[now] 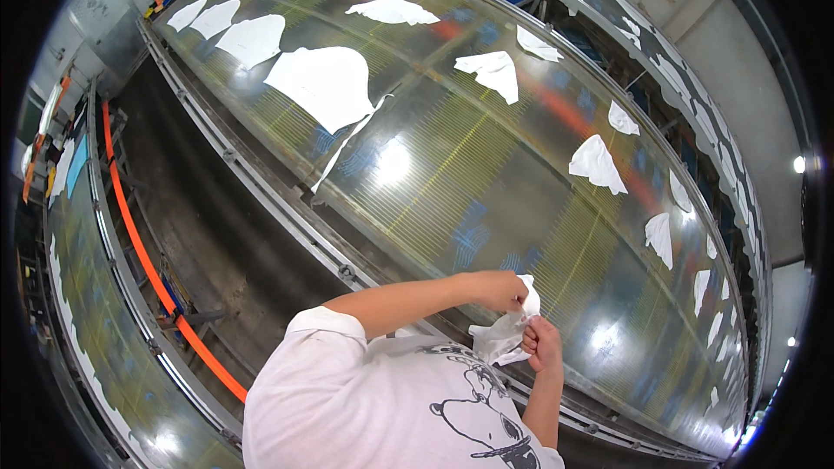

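Currently, a worker point(400, 391) is holding a crumpled white cloth piece point(495, 340) over the near edge of a long table point(521, 195), left hand point(502, 292) and right hand point(543, 345) clamping it in curled fingers, uneven tugging possibly risking creases or stretching.

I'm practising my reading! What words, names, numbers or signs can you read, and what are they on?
No text is clear enough to read.
White shirt: curved black marks above a cartoon drawing, too small to read.
Long table: blue squiggles, no letters I can make out.

White cloth pieces point(323, 87) on glossy table point(512, 187)
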{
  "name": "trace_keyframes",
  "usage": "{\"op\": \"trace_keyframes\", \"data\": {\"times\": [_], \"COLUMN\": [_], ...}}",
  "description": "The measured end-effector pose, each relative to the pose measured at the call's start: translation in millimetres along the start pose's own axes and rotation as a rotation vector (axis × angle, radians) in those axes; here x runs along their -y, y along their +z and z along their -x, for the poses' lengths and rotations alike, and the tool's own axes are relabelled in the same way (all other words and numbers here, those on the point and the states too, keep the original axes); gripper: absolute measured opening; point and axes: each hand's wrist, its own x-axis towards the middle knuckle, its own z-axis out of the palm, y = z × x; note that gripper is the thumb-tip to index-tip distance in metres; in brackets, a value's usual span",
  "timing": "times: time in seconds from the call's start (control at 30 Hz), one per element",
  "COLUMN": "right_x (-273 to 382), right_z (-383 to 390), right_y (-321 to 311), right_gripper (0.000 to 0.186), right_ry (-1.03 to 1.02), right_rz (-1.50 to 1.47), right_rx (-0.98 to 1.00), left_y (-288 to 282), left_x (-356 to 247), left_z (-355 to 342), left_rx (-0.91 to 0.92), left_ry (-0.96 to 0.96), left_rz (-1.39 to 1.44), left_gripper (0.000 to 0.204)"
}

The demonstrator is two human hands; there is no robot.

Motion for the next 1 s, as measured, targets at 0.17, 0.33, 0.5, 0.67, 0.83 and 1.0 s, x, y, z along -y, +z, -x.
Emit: {"op": "trace_keyframes", "data": {"times": [0.17, 0.33, 0.5, 0.67, 0.83, 1.0], "right_x": [-10, -35, -52, -43, -5, 48], "right_z": [-4, -20, -25, -17, 0, 21], "right_y": [-19, 0, 20, 26, 38, 52], "right_gripper": [0.010, 0.017, 0.012, 0.010, 0.011, 0.016], "right_ry": [-0.069, -0.314, -0.425, -0.421, -0.440, -0.522], "right_rz": [-0.021, 0.094, 0.469, 0.041, 0.042, 0.395], "right_rx": [-0.027, -0.097, -0.226, -0.076, -0.110, -0.117], "left_y": [-27, 4, 18, 37, 37, 26], "left_x": [1, -25, -24, -9, -2, -19], "left_z": [10, 6, -20, -13, -3, 1], "left_rx": [-0.051, 0.038, -0.099, -0.218, -0.240, -0.427], "left_ry": [-0.057, 0.064, 0.003, -0.016, 0.102, 0.156], "left_rz": [-0.278, 0.072, 0.262, 0.401, 0.443, 0.378], "left_gripper": [0.019, 0.026, 0.029, 0.031, 0.030, 0.024]}}
